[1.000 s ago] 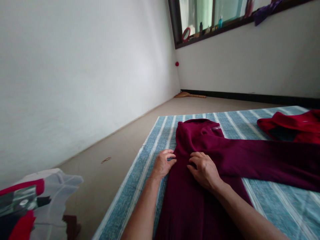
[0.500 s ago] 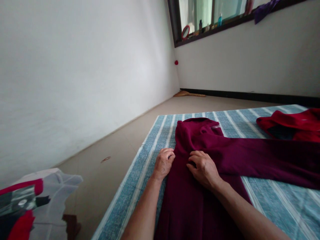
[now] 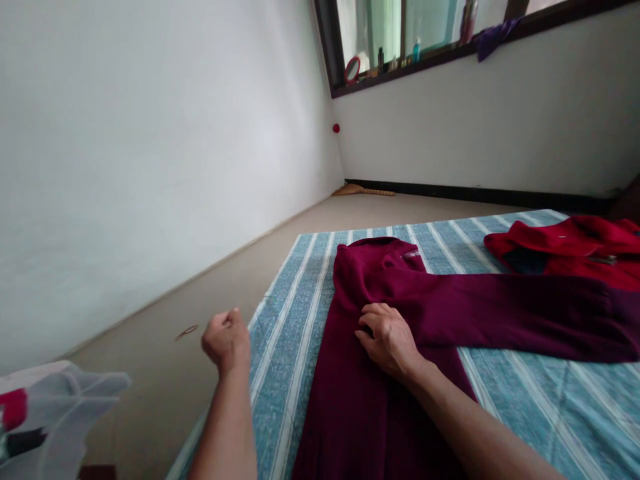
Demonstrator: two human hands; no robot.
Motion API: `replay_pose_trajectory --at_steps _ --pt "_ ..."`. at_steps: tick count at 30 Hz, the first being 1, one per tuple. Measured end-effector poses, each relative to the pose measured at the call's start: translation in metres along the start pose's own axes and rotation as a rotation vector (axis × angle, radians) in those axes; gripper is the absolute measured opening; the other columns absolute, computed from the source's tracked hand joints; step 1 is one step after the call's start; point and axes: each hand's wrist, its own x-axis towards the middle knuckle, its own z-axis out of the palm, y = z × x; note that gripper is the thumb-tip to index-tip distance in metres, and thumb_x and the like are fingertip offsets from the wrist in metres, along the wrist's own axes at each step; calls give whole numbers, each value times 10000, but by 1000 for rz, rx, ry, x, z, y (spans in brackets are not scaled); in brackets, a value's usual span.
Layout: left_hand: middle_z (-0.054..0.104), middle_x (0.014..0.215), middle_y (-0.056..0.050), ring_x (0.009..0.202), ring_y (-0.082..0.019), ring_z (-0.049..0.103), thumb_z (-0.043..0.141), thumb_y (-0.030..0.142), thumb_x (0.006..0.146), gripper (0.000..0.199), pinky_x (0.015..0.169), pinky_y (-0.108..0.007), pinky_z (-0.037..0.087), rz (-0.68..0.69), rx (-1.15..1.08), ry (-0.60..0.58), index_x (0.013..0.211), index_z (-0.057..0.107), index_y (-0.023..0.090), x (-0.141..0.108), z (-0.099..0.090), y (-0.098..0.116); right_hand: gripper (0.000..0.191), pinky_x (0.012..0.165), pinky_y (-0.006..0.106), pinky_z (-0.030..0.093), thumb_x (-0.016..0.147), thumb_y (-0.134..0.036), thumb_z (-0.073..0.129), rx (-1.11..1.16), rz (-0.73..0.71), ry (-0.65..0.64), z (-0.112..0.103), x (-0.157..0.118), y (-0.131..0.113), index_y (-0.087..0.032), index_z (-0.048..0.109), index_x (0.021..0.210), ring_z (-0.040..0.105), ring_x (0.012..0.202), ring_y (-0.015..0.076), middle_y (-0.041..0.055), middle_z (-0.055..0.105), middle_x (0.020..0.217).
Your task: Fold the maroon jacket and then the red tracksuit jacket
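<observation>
A maroon garment [image 3: 350, 393] lies partly folded on a blue-and-white striped cloth [image 3: 285, 313]. One long sleeve [image 3: 500, 303] stretches out to the right, and the collar end is at the far side. On the garment just below the base of that sleeve rests my right hand [image 3: 389, 333]. Its fingers curve loosely, with a gap between thumb and forefinger. My left hand [image 3: 226, 339] is in the air past the cloth's left edge, clear of the garment. Its fingers are curled closed, and anything pinched in them is too small to make out.
Red clothing [image 3: 565, 243] lies at the far right of the cloth. A translucent white bag [image 3: 75, 413] with clothes stands at lower left. On the floor are a thin loop [image 3: 187, 332] and a broom [image 3: 365, 191] by the corner. Small bottles and a round mirror [image 3: 352, 69] line the windowsill.
My left hand has left the garment's left edge and moved left, out over the floor, closing up. My right hand stays on the garment. The view has turned slightly right.
</observation>
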Motion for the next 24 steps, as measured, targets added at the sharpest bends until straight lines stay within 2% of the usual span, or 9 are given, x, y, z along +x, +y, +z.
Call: replay_pose_trajectory --at_steps 2,4,7,11,15,24 --pt "589 1151 -262 1099 -414 530 587 274 703 478 805 -504 482 -112 123 11 1120 567 43 8 -9 -5 12 831 309 415 777 -227 648 -3 -1 5 0 1 0 -217 654 778 566 927 182 26 656 990" --pt "609 1098 -288 1064 -456 546 634 285 668 438 762 -518 489 -164 206 -74 1034 621 44 8 -13 -6 8 828 309 412 776 -224 648 -1 -1 11 0 1 0 -217 650 775 564 927 183 24 656 984" --pt "669 1000 -238 965 -422 616 581 293 725 263 741 -479 498 -149 281 -207 872 688 103 3 -8 -2 11 818 307 409 773 -215 651 16 1 20 0 1 -1 -215 646 762 563 922 186 25 657 989" --pt "656 1134 -154 1053 -355 599 572 238 724 358 783 -408 492 -77 340 -276 1068 653 184 -2 -1 2 18 816 305 406 768 -207 654 30 2 14 -1 1 -1 -211 645 753 564 919 189 25 656 988" --pt "664 1104 -186 1020 -371 612 545 323 764 357 751 -415 494 -40 384 -341 1060 667 166 -2 1 2 13 817 302 405 776 -217 651 24 4 4 -2 1 -3 -213 648 764 564 921 186 22 655 988" --pt "649 1134 -193 1025 -353 613 475 342 807 414 750 -394 494 -24 440 -378 1138 636 150 -5 1 4 18 822 296 395 776 -212 653 20 9 4 -1 1 -3 -207 647 759 560 922 180 21 651 981"
